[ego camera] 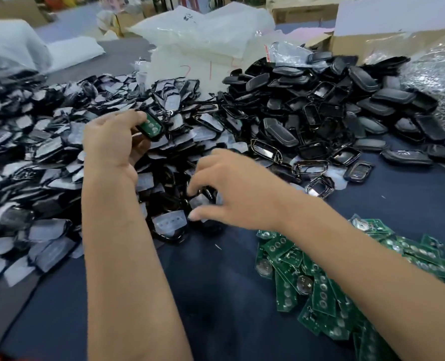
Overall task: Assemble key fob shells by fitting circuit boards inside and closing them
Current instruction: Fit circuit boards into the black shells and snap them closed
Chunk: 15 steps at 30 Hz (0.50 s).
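My left hand [112,142] is raised over the left pile and grips a black fob shell half with a green circuit board seated in it [151,127]. My right hand [226,188] hovers low over the near edge of that pile, thumb and fingers curled around a shell half with a translucent button pad [199,201]; motion blur hides whether the fingers are touching it. Another shell half with a button pad [169,225] lies just below. Loose green circuit boards [307,277] with coin cells lie in a heap under my right forearm.
A big pile of black shell halves with pads [34,157] fills the left. Black back covers and chrome frames [333,113] are heaped at the right. Plastic bags [203,35] and a cardboard box [385,40] stand behind. The dark blue table cloth [216,295] lies in front.
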### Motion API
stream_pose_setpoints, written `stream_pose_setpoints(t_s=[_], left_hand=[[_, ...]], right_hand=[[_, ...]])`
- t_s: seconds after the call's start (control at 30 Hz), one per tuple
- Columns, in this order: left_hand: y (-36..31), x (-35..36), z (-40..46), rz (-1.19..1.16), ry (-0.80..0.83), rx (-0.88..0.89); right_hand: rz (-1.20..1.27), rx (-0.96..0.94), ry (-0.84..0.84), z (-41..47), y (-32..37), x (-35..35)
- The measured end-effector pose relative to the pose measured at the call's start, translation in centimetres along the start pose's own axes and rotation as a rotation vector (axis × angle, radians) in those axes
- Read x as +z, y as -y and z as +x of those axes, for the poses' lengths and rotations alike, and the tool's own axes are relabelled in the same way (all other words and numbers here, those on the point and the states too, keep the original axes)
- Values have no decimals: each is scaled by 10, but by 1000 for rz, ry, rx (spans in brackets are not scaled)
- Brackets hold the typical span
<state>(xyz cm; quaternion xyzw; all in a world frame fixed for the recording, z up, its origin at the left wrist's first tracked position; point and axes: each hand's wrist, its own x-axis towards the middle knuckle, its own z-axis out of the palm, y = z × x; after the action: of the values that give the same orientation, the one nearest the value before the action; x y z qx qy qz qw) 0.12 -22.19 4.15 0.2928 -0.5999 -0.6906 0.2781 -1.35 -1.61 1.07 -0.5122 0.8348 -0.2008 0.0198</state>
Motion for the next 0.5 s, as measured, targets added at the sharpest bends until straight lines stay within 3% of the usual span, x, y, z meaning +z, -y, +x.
stream_pose_setpoints(t_s=[0.17,0.37,0.5], left_hand=[[-10,-19,5,-22,-101,25],[-11,-20,-1,-156,-220,54],[-11,-15,-4,-256,-217,19]], right_hand=[[-78,-147,-38,18,32,25],[-131,73,-243,47,36,45],[-147,-4,-225,60,43,56]])
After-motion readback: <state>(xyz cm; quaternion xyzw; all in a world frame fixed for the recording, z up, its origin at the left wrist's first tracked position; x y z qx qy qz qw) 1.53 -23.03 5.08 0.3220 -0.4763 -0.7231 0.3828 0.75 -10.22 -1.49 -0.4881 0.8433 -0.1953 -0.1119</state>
